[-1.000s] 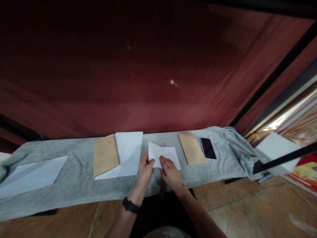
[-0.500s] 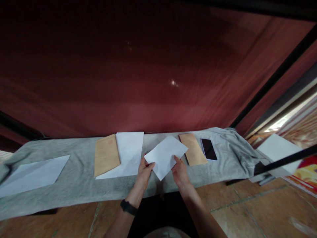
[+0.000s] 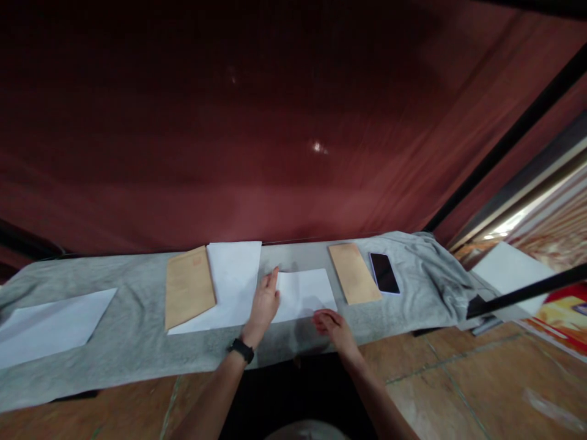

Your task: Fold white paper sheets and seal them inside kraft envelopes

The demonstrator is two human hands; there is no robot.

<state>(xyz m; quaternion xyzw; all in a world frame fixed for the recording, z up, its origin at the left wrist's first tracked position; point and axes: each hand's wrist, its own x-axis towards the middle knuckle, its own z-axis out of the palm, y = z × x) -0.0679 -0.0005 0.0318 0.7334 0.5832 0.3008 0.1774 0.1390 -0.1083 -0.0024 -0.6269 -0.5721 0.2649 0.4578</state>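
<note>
As I read the grey cloth [image 3: 137, 305] from left to right, 1 white sheet [image 3: 55, 324] lies flat and apart at the left end. Next, a brown envelope [image 3: 189, 287] overlaps larger white paper [image 3: 238, 275]. My left hand [image 3: 265, 302] is at the left edge of the smaller sheet [image 3: 302, 293], fingers extended, gripping nothing that I can see. That sheet lies flat between my 2 hands; its size suggests, in my judgement, at least 1 fold done. Whether folds are left, I cannot tell. My right hand [image 3: 331, 324] is half curled at its near right edge; any hold is unclear. Farther right, 1 brown packet [image 3: 355, 275] and a phone [image 3: 385, 274] lie untouched.
</note>
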